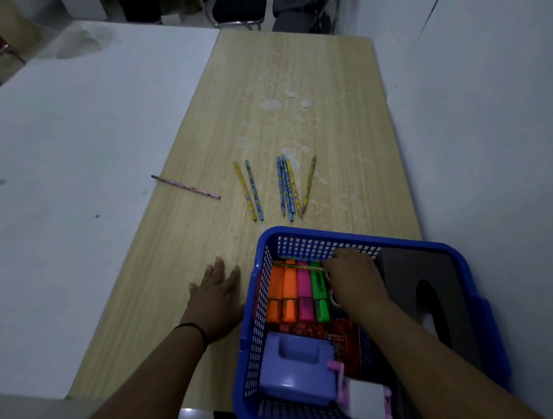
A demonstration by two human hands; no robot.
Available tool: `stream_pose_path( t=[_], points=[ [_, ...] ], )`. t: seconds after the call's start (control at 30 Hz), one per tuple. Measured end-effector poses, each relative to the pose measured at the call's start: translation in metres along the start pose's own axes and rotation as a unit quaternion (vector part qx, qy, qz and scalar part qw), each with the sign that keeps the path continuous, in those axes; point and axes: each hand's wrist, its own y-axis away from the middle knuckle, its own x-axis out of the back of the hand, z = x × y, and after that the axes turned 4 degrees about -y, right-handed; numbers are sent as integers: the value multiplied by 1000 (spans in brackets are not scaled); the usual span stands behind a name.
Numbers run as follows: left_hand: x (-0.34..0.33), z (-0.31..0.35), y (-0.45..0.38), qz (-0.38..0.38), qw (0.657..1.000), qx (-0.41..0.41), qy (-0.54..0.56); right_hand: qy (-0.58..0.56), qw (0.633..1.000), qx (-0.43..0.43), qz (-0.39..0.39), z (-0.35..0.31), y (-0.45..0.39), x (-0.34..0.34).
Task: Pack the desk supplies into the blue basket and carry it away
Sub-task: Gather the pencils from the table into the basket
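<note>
We saw the blue basket (306,236) at the near right end of the wooden table (293,78), holding highlighters (293,292) and a purple sharpener (294,367). The right hand (353,276) reached inside beside the highlighters (grip unclear, fingers hidden). The left hand (215,297) lay flat, fingers spread, just left of the basket. Seven pencils (286,186) lay beyond.

We can't read any txt: print on green highlighter (319,287) & red notebook (343,336) label too blurry.
</note>
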Motion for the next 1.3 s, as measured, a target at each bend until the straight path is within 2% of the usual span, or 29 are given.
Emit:
stream_pose_path(
  t=[0.13,0.33,0.57,0.67,0.87,1.0,1.17,1.23,1.3],
  points=[
    [2,0,-1,-4,1000,6,-5,-12,999,-2,33,0,3,-3],
    [6,2,-2,6,1000,17,-9,-49,988,-5,148,-4,4,-6],
    [42,-5,-22,157,987,20,-25,-102,972,10,213,-32,-7,0],
    [65,-19,-51,205,979,4,-22,-103,974,-18,202,-45,-21,-3],
    [96,-49,-106,203,979,-11,-17,-82,987,-87,105,-57,-43,-10],
    [101,-65,-131,158,984,8,-86,-60,983,-112,136,-61,-47,-15],
    [106,-72,-157,108,980,-22,-168,-80,979,-122,143,-64,-48,-12],
    [108,-70,-162,117,975,-37,-188,-95,980,-115,132,-60,-47,-10],
    [112,-72,-163,158,965,-55,-203,-112,982,-102,116,-55,-46,-6]
  ],
)
